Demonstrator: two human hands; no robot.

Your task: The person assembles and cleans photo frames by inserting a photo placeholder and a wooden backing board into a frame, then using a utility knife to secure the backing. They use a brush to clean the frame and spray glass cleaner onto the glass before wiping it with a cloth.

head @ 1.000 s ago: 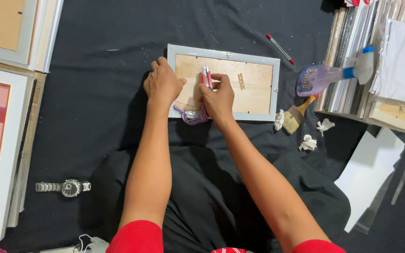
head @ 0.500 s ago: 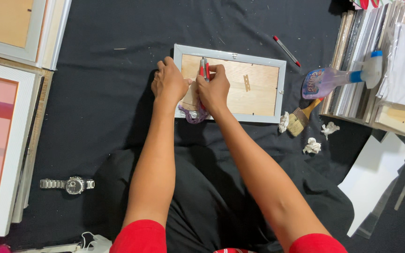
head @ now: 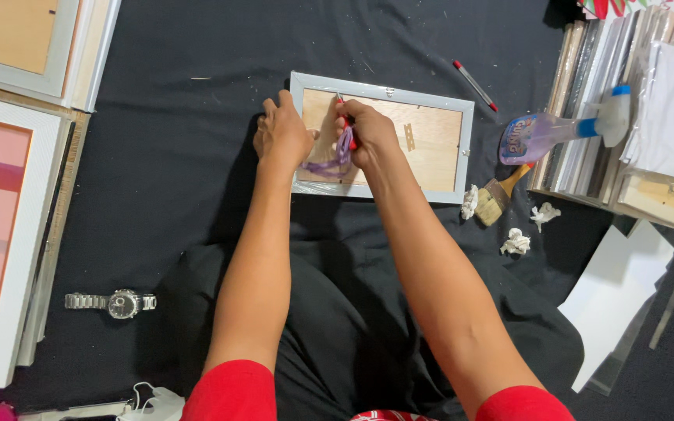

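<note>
Grey-edged and face down, the picture frame (head: 423, 140) lies near the far edge of the black cloth (head: 181, 156), its wooden backing up. Our left hand (head: 281, 139) presses flat on its left end; our right hand (head: 367, 134) is closed around a red pen (head: 346, 129) and purple cord (head: 329, 162) over the backing.

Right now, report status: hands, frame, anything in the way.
Left hand pressing on frame, face-down on black cloth. Right hand gripping red tool with purple strip at left edge. Brush and spray bottle lie clear, right.
</note>
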